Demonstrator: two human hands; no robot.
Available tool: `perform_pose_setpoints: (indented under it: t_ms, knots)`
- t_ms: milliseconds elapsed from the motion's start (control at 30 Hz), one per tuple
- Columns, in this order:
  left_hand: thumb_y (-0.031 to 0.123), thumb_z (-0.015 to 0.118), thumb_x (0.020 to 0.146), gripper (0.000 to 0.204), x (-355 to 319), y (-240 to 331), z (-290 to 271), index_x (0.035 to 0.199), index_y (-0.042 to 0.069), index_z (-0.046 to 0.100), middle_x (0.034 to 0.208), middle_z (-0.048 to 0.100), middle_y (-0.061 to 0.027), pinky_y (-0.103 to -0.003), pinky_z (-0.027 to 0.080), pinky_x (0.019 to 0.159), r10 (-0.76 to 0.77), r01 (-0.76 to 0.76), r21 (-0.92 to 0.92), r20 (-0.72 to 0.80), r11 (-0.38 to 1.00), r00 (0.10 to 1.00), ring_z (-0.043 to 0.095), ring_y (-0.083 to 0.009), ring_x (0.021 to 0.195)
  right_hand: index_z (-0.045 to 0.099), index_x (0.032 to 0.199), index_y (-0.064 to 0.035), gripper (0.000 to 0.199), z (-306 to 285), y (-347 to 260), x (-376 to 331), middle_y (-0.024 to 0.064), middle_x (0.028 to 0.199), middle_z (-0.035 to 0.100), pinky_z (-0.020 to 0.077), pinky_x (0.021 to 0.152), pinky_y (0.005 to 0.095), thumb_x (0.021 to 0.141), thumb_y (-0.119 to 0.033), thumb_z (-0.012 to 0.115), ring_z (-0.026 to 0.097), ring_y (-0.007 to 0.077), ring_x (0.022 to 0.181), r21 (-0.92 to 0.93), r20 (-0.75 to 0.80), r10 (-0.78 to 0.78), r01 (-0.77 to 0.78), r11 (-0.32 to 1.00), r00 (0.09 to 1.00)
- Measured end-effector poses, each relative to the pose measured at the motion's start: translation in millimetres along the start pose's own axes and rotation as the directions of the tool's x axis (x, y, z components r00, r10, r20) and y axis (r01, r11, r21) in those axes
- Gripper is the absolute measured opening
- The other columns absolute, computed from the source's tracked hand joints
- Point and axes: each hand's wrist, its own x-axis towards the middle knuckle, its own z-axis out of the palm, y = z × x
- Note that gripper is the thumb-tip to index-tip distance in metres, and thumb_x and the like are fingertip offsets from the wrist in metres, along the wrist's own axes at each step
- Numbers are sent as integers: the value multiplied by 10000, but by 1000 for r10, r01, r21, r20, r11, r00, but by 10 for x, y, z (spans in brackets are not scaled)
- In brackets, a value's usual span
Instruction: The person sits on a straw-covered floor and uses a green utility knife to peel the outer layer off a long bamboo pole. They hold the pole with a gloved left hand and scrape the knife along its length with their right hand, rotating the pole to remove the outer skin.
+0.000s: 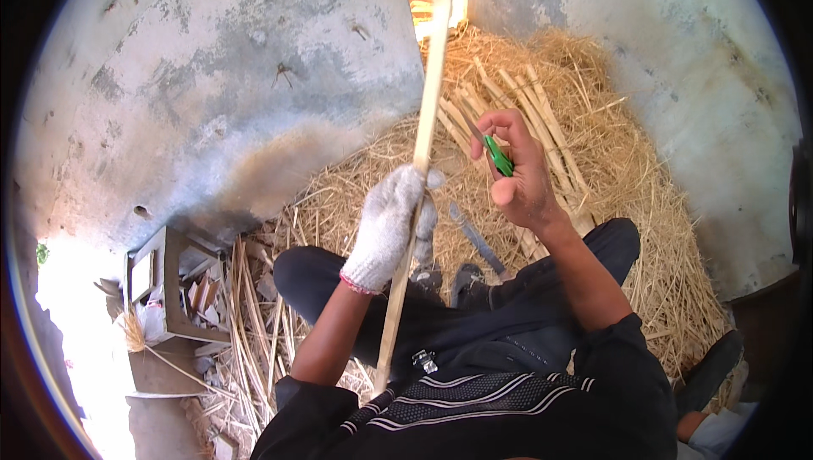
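**Desk:** What runs along the left edge?

**Photographer:** A low wooden stool (165, 278) by the grey wall (254, 79), with split cane strips (254, 316) scattered on the ground beside it.

**Desk:** And the centre?

**Photographer:** A seated person works over a bed of straw (618, 146). The left hand (389, 227), in a white knit glove, is closed around a long pale bamboo strip (426, 121) that rises from the lap to the top of the frame.

**Desk:** The other hand?

**Photographer:** The bare right hand (518, 176) is curled tight on a green-handled knife (495, 155), held just beside the strip, blade pointing toward it. More cut bamboo lengths (517, 104) lie in the straw behind, and a second blade (477, 235) rests by the feet.

**Desk:** Risks?

**Photographer:** My reading: only the left hand is gloved. If the knife catches in the grain and jumps, it could run toward the gloved fingers gripping below. A splintering edge could also cut the bare right palm.
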Motion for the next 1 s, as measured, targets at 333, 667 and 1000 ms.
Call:
perform_pose_setpoints:
  t_ms: [333, 667, 1000]
  knots:
    - [410, 400, 1033, 368, 237, 389, -28, 951, 81, 542, 491, 480, -40, -262, 309, 257, 104, -106, -204, -21, 973, 994, 394, -145, 285, 515, 892, -40, 454, -54, -66, 501, 114, 578, 536, 429, 482, 394, 950, -491, 534, 561, 307, 495, -378, 354, -83, 224, 898, 931]
    - [486, 373, 1026, 457, 255, 86, 67, 862, 91, 535, 433, 417, -26, -251, 276, 255, -104, 113, -282, 47, 953, 993, 361, -138, 268, 453, 794, -81, 449, -160, 469, 280, 74, 522, 450, 370, 374, 355, 987, -486, 451, 472, 252, 394, -477, 526, -173, 457, 751, 833]
    - [430, 370, 1042, 401, 202, -154, 266, 851, 104, 504, 455, 389, 16, -227, 275, 269, -163, 160, 168, 3, 973, 987, 340, -78, 305, 611, 888, -48, 534, -2371, 1650, 909, -34, 503, 352, 284, 337, 240, 1046, -454, 303, 316, 77, 390, -923, -354, 120, -367, 113, 928]
